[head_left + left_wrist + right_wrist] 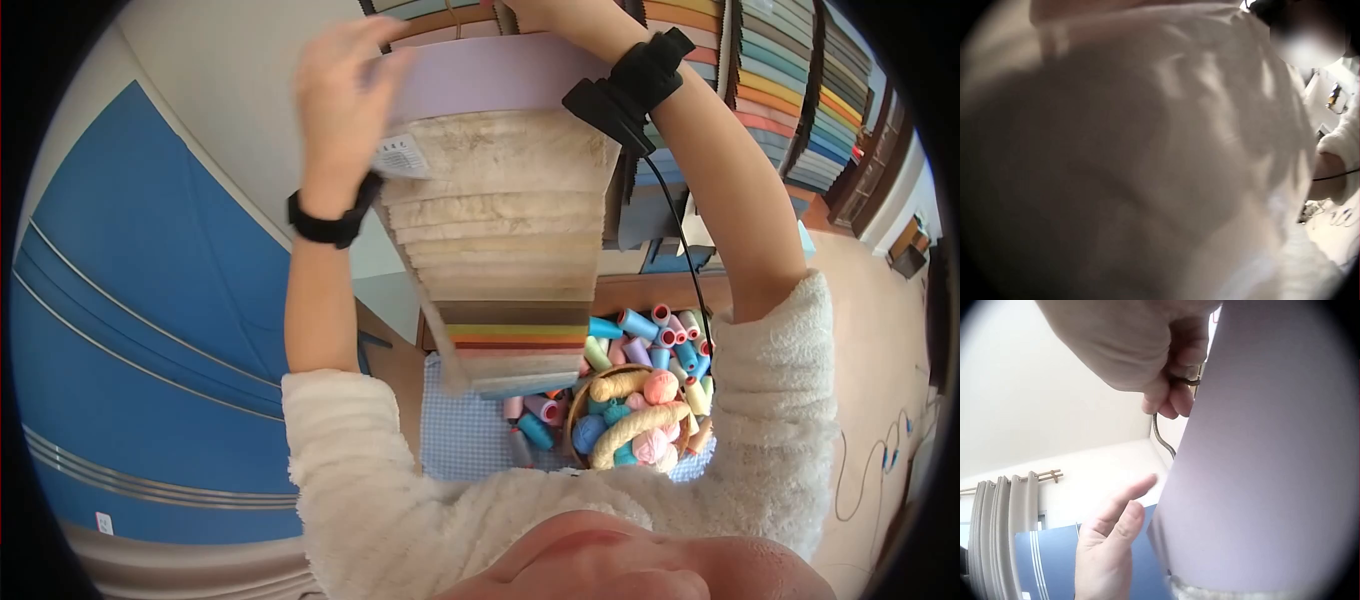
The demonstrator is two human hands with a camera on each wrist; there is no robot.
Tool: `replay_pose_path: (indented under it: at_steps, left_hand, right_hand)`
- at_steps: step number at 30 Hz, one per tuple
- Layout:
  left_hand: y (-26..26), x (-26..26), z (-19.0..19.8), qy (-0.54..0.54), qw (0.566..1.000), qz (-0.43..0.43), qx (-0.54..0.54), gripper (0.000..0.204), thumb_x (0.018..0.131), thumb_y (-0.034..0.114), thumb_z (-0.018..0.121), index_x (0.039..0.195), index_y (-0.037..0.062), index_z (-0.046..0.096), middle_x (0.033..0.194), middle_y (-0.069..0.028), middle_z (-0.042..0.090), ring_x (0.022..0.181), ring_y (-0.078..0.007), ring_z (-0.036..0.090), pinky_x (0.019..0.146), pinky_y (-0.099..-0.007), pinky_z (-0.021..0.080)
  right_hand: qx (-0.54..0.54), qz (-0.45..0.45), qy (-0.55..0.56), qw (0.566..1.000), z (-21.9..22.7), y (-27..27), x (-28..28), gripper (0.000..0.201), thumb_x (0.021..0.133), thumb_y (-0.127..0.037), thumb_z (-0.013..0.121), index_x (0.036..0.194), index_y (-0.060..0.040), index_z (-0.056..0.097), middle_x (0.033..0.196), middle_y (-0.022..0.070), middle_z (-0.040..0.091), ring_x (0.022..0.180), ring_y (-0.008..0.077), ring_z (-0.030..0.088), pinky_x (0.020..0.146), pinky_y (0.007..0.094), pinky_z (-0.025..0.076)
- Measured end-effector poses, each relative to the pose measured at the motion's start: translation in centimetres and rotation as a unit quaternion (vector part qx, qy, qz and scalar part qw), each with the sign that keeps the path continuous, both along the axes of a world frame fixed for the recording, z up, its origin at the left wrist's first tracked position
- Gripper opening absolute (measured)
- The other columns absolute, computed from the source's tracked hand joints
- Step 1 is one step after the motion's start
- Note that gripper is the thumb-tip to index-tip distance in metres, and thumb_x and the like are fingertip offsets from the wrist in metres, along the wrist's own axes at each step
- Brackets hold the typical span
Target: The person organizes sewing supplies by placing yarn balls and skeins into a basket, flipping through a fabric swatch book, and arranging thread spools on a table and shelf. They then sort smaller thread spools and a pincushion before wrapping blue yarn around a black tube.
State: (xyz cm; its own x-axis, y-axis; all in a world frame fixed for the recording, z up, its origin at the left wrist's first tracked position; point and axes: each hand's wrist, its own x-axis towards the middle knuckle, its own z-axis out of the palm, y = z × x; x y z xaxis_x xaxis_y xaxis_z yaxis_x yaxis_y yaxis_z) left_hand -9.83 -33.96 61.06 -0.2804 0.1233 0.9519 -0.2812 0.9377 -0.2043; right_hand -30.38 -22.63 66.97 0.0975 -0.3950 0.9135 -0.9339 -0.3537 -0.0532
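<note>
Head view shows both arms raised, lifting a swatch book of cream fur samples with a lilac header card high in front of a rack of coloured fabric books. Her left hand lies flat against the left end of the header, fingers straight and pressing, a white label just under the palm. Right hand is up at the top edge; the right wrist view shows its fingers curled round a metal hook beside the lilac card, with the left hand's straight fingers below it. Left wrist view is all pale blur, so nothing can be told from it. Below the hanging samples, a basket of yarn stands on a blue checked cloth, with thread cones crowded along its far side and left edge. Blue panelling fills the left side.
</note>
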Motion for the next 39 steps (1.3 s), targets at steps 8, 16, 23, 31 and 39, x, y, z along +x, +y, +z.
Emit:
replay_pose_path:
  at_steps: [8, 16, 23, 31, 39]
  left_hand:
    - [0.8, -5.8, 0.0, -0.046, 0.896, -0.229, 0.377, 0.023, 0.097, 0.024, 0.065, 0.098, 0.0048, 0.078, 0.086, -0.0016, 0.075, 0.078, -0.0146, 0.067, 0.088, -0.0305, 0.047]
    - [-4.3, -8.4, 4.3, 0.020, 0.946, -0.138, 0.292, 0.022, 0.091, 0.018, 0.065, 0.084, -0.0015, 0.073, 0.067, -0.0128, 0.065, 0.066, -0.0268, 0.065, 0.067, -0.0394, 0.051]
    - [-10.4, -8.3, 18.6, 0.140, 0.956, 0.242, 0.083, 0.030, 0.090, 0.025, 0.059, 0.085, -0.0011, 0.073, 0.085, -0.0179, 0.073, 0.079, -0.0348, 0.068, 0.078, -0.0487, 0.049]
    - [-10.6, -8.7, 26.3, 0.181, 0.882, 0.434, 0.006, 0.033, 0.096, 0.020, 0.056, 0.088, -0.0077, 0.072, 0.090, -0.0236, 0.072, 0.079, -0.0365, 0.069, 0.082, -0.0451, 0.048]
    - [-9.2, -9.6, 25.6, 0.201, 0.875, 0.441, 0.000, 0.026, 0.095, 0.014, 0.056, 0.093, -0.0068, 0.072, 0.095, -0.0228, 0.071, 0.083, -0.0324, 0.067, 0.081, -0.0437, 0.046]
  right_hand:
    - [-0.037, -0.036, 0.055, 0.997, 0.4, -0.3, 0.0, 0.018, 0.088, -0.015, 0.063, 0.085, -0.0002, 0.074, 0.078, 0.0183, 0.071, 0.074, 0.0354, 0.069, 0.069, 0.0416, 0.054]
    - [-0.074, -0.017, -0.034, 0.997, 1.3, 3.5, -3.0, 0.028, 0.099, -0.023, 0.056, 0.114, -0.0015, 0.066, 0.098, 0.0220, 0.073, 0.088, 0.0363, 0.071, 0.076, 0.0424, 0.056]
    - [-0.077, 0.017, -0.153, 0.985, -3.5, 8.1, -10.6, 0.026, 0.103, -0.019, 0.055, 0.120, -0.0002, 0.062, 0.098, 0.0132, 0.072, 0.094, 0.0190, 0.068, 0.081, 0.0303, 0.053]
    - [-0.073, 0.014, -0.164, 0.984, -8.8, 8.8, -17.8, 0.024, 0.101, -0.011, 0.055, 0.121, 0.0012, 0.062, 0.100, 0.0124, 0.072, 0.099, 0.0203, 0.069, 0.082, 0.0312, 0.054]
    - [-0.087, 0.037, -0.129, 0.987, -10.9, 8.1, -20.7, 0.024, 0.098, -0.004, 0.056, 0.120, 0.0019, 0.062, 0.103, 0.0143, 0.070, 0.100, 0.0235, 0.070, 0.084, 0.0325, 0.054]
